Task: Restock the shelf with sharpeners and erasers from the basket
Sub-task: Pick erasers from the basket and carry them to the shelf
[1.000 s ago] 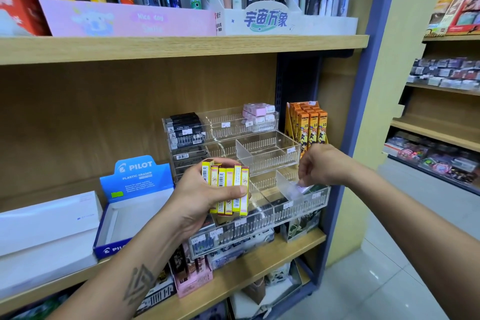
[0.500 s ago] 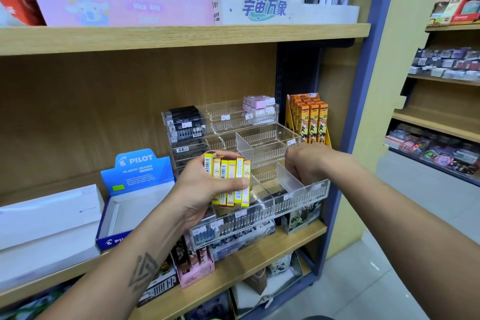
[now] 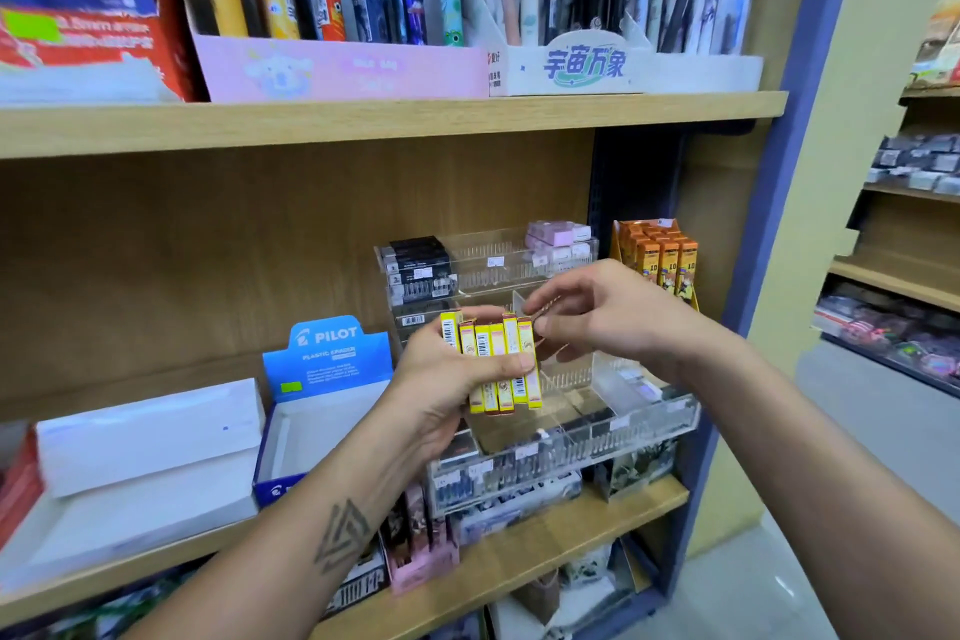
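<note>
Holding a fan of slim yellow boxes [image 3: 493,364] upright in a closed left hand [image 3: 452,379], the person stands mid-way through one restocking cycle: stock is in hand, in front of the clear tiered organiser [image 3: 561,426] on the wooden shelf [image 3: 545,541], and not yet in a compartment. The right hand [image 3: 597,317] is at the top of the fan, its thumb and forefinger pinching toward the rightmost box; motion blur hides whether they have closed on it (something thin seems to sit between them, but I cannot tell what). The basket is out of view.

The next move, as I judge it, is to draw a single box clear of the fan without dragging its neighbours, then lower it into an open slot of the organiser between the clear dividers.

Against the picture half a second earlier, the right hand has left the front-right compartment, where it was reaching down behind a divider, and has risen to meet the boxes. The left hand has barely moved and grips the same fan. The view now sits lower and closer.
</note>
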Tool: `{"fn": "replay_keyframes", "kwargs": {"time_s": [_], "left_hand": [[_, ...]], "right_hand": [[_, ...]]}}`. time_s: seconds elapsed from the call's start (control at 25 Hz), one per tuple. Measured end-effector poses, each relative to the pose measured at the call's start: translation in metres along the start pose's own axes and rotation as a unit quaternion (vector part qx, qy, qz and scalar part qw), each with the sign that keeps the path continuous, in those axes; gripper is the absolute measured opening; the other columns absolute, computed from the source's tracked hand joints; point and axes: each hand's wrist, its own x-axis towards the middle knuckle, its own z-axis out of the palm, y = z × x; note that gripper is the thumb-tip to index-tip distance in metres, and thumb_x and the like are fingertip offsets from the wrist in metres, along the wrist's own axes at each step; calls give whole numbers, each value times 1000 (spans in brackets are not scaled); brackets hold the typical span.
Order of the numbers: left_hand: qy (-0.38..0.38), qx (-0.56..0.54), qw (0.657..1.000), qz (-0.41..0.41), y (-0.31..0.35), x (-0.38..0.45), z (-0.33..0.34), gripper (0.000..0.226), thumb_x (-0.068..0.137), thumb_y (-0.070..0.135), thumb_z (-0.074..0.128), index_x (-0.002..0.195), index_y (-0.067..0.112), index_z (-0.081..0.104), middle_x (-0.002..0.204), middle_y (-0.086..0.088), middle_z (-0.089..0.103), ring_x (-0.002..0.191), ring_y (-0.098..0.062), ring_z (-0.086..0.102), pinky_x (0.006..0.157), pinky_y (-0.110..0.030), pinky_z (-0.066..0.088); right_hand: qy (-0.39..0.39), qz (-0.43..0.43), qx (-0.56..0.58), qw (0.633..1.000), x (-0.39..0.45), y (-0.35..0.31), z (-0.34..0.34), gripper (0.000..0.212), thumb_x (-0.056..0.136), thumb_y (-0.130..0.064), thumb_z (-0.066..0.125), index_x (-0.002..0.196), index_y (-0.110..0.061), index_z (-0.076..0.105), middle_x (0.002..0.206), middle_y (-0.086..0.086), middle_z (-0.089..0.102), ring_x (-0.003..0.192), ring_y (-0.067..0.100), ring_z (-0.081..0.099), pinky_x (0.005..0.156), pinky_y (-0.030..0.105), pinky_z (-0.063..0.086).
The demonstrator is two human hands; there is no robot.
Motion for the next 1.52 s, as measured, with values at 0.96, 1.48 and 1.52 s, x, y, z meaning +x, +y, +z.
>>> {"fn": "replay_keyframes", "kwargs": {"time_s": [0.96,1.48,1.52], "left_hand": [[193,-78,978,33,35,57,-32,45,66,0,88,105,-7,68,94,-20,75,85,-33,74,57,-31,59],[147,-46,988,26,33,58,-32,37,73,0,84,107,-6,69,99,-18,75,80,-26,73,55,-27,57],[143,-44,988,26,32,58,-31,39,73,1,84,108,-5,69,100,-18,75,83,-28,74,56,-27,57]], "right_hand": [[-96,-13,-447,889,111,-11,50,30,86,-1,64,112,-14,71,96,1,68,93,22,66,68,18,45],[-3,17,-22,1000,96,-23,43,24,84,6,57,93,-14,68,74,6,67,73,25,70,62,27,54],[-31,37,100,994,91,-25,40,29,84,8,61,104,-12,67,80,9,70,75,24,71,67,31,58]]}}
